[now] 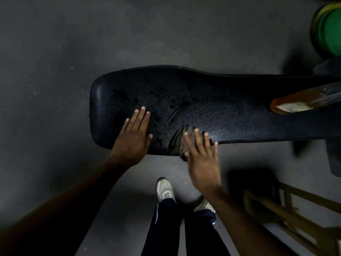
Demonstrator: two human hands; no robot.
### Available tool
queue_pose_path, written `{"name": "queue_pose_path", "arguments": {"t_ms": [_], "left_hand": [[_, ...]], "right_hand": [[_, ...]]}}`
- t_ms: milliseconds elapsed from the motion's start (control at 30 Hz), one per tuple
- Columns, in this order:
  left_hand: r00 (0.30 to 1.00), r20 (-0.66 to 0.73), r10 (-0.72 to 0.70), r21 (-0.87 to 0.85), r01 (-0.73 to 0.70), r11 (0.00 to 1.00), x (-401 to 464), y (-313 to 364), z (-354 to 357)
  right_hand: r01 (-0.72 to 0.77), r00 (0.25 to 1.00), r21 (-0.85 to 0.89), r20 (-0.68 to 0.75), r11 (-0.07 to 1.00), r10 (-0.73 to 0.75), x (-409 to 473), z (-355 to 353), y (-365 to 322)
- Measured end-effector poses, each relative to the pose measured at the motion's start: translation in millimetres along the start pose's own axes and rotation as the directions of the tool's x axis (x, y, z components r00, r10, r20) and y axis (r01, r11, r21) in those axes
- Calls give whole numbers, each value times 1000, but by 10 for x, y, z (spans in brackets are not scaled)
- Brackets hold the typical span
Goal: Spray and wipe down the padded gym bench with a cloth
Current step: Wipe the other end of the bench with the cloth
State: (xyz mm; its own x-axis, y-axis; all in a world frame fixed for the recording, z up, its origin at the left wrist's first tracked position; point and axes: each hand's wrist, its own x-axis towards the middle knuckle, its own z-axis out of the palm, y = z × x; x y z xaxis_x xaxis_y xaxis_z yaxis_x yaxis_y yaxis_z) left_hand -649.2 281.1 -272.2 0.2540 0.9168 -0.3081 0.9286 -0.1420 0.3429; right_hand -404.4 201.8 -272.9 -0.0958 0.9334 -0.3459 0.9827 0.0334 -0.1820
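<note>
Black padded bench point(212, 100) lies across the grey floor point(55, 52), surface speckled with droplets. Cloth point(180, 140) sits on its near edge under the right hand point(202, 159), fingers straight, pressing. Left hand point(133, 137) rests flat beside it, fingers extended. Green weight plates point(328, 30) stand far right.

We are seeing the bench point(212, 100) stretching left to right across the grey floor, its black textured pad widening toward a rounded left end. Dark droplets are speckling the pad's left part, while a smoother swept arc is showing near its middle. The cloth point(181, 140), grey-brown and bunched, is lying on the pad's near edge, hanging slightly over it, partly covered by fingers.
</note>
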Motion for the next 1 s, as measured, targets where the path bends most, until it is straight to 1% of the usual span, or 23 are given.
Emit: {"name": "queue_pose_path", "arguments": {"t_ms": [100,167,200,233,267,333,400,433,500,567,633,733,833,933,1000], "left_hand": [[1000,12,-7,-21,7,1000,-22,8,-18],[1000,21,-16,-29,17,999,-36,-4,-32],[999,28,-19,-35,20,999,-45,-9,-37],[999,34,-20,-40,22,999,-50,-14,-38],[999,40,-20,-42,22,999,-52,-19,-40],[999,46,-22,-31,23,999,-55,-21,-30],[998,36,-43,-21,44,999,-56,-5,-17],[998,28,-58,-19,59,998,-54,16,-16],[996,13,-88,-17,89,996,-38,74,-20],[994,7,-110,-20,110,994,3,120,-27],[993,1,-121,-13,121,993,73,136,-35],[990,-16,-142,7,142,990,220,150,-48],[983,-52,-177,-5,177,984,387,184,-92],[974,-92,-208,-38,205,978,591,182,-165],[965,-96,-246,-36,244,969,717,118,-196]], "right_hand": [[-153,987,172,-21,973,159,355,-176,58],[-211,972,275,-41,938,230,669,-251,-20],[-216,970,284,-44,934,237,810,-271,-87],[-189,976,262,-52,946,210,924,-279,-171],[-128,987,221,-62,967,145,1003,-276,-264],[47,998,132,-53,990,-40,1050,-254,-440],[197,980,54,-28,979,-196,966,-204,-527],[236,972,24,-22,971,-236,896,-176,-515],[241,970,-3,-25,970,-241,765,-119,-380],[187,981,-16,-52,982,-187,661,-88,-155],[103,991,-1,-82,995,-103,598,-108,118],[-79,992,93,-92,993,88,636,-210,575],[-231,961,194,-109,953,255,880,-354,902],[-307,924,266,-147,914,353,1345,-489,885],[-296,924,287,-157,911,350,1660,-533,687]]}}
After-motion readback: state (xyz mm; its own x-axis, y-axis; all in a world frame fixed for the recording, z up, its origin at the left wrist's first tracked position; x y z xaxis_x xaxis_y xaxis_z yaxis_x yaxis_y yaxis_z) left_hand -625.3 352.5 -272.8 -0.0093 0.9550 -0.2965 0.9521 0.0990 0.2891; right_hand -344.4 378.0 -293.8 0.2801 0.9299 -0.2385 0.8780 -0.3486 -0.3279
